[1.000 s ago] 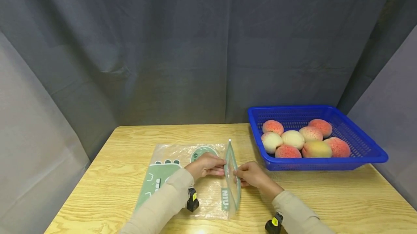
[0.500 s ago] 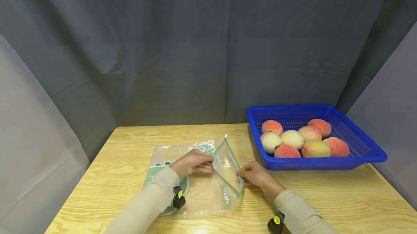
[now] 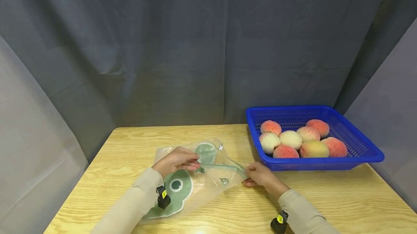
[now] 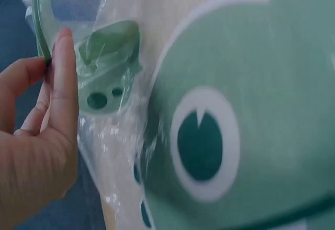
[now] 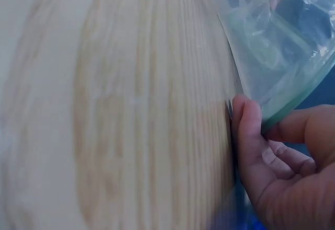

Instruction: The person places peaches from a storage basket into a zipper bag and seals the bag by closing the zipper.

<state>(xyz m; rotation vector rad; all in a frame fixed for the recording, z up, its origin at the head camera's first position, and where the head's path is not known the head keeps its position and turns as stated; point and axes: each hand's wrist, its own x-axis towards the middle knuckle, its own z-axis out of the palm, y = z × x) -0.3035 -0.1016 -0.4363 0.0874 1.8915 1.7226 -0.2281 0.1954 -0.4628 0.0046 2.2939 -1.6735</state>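
Observation:
A clear zip bag (image 3: pixel 208 179) printed with green cartoon shapes lies over the middle of the table, its green-edged mouth spread between both hands. My left hand (image 3: pixel 177 161) pinches one side of that mouth between thumb and fingers; the left wrist view shows the green zip strip (image 4: pixel 39 26) at the fingertips and a large printed eye (image 4: pixel 201 141) on the bag. On the other side, my right hand (image 3: pixel 260 177) pinches the opposite edge of the mouth, also seen in the right wrist view, where the bag's rim (image 5: pixel 298 96) runs up from the thumb and finger.
A blue plastic basket (image 3: pixel 358 136) with several peaches (image 3: pixel 291 140) stands at the back right of the wooden table (image 3: pixel 130 147). Dark grey cloth (image 3: pixel 176 53) hangs behind the table, and paler panels (image 3: pixel 32 136) flank it.
My left hand has moved left and slightly up with its side of the bag's mouth, pulling the mouth wide. The right hand has shifted slightly right, still pinching its edge.

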